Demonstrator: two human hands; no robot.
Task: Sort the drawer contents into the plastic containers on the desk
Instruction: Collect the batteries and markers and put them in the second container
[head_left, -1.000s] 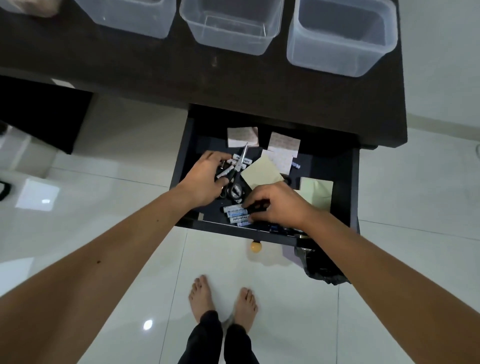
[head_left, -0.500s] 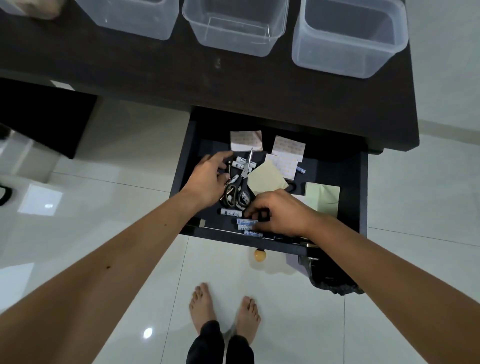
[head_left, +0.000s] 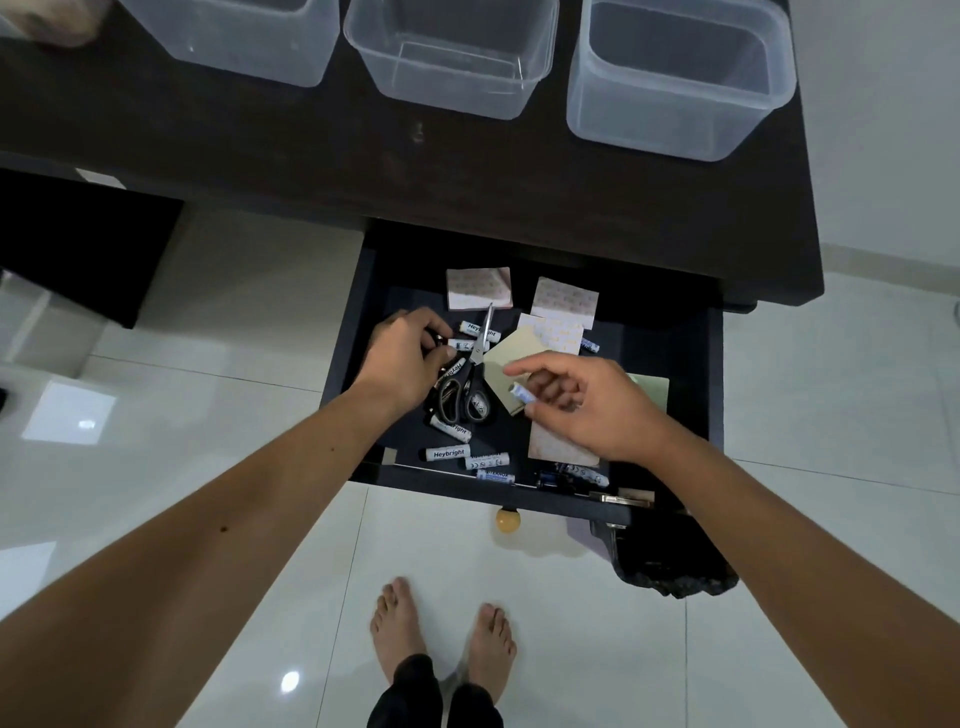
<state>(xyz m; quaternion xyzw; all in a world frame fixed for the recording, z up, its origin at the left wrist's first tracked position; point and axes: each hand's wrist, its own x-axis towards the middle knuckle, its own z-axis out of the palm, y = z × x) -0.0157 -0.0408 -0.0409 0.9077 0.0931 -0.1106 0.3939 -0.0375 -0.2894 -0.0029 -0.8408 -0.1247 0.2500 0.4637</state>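
Observation:
The open dark drawer (head_left: 670, 332) holds several white batteries (head_left: 448, 453), black-handled scissors (head_left: 464, 396), pinkish paper pads (head_left: 479, 288) and yellow note sheets (head_left: 511, 358). My left hand (head_left: 405, 358) is curled at the drawer's left side, its fingers closed on small batteries beside the scissors. Raised over the yellow notes, my right hand (head_left: 582, 402) pinches a white and blue battery (head_left: 520, 391) between thumb and fingers. Three clear plastic containers stand on the desk: left (head_left: 249, 36), middle (head_left: 452, 57), right (head_left: 675, 78).
The dark desk top (head_left: 363, 150) runs above the drawer. A round wooden knob (head_left: 507, 519) sticks out from the drawer front. A black object (head_left: 670, 566) hangs below the drawer's right corner. My bare feet (head_left: 441, 634) stand on glossy white tiles.
My right hand has lifted from the drawer's front row of batteries, carrying one battery up over the yellow notes. My left hand has curled tighter at the drawer's left side.

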